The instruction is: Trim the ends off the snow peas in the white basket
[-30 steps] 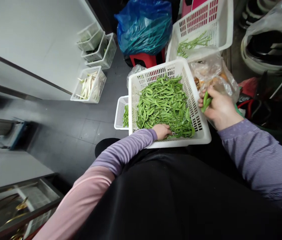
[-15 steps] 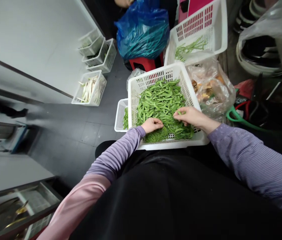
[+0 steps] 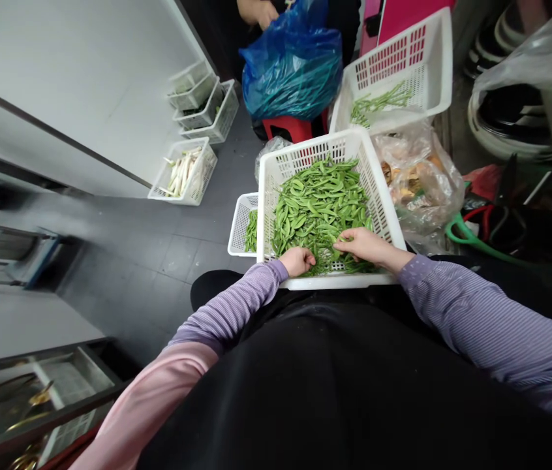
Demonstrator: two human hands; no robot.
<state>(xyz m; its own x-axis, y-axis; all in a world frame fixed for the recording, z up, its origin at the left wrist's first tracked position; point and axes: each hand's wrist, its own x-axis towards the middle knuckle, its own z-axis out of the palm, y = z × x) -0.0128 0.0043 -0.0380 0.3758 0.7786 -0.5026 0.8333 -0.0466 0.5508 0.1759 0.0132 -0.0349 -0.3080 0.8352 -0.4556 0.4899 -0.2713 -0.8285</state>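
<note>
A white plastic basket [image 3: 393, 225] rests on my lap, holding a heap of green pea pods [image 3: 322, 196]. Over its near right part, my right hand [image 3: 364, 246] is closed in a pinch on a pea pod, only a bit of which shows at the fingertips. Low over the near left part of the heap is my left hand [image 3: 297, 261], its fingers curled together. What those fingers hold, if anything, is too small to make out. Thin green trimmings lie between the hands at the near side of the basket.
A smaller white basket [image 3: 237, 225] with pods stands at the left. Beyond are a blue plastic bag [image 3: 293, 72] on a red stool, another person's hand [image 3: 261, 12] and a basket [image 3: 440, 72] with green stalks. Right: a clear bag [image 3: 427, 179] of scraps and green-handled scissors [image 3: 462, 228].
My right hand has moved slightly left and down towards the near side of the basket. My left hand has lowered a little. The other person's hand shows more. The view has shifted slightly.
</note>
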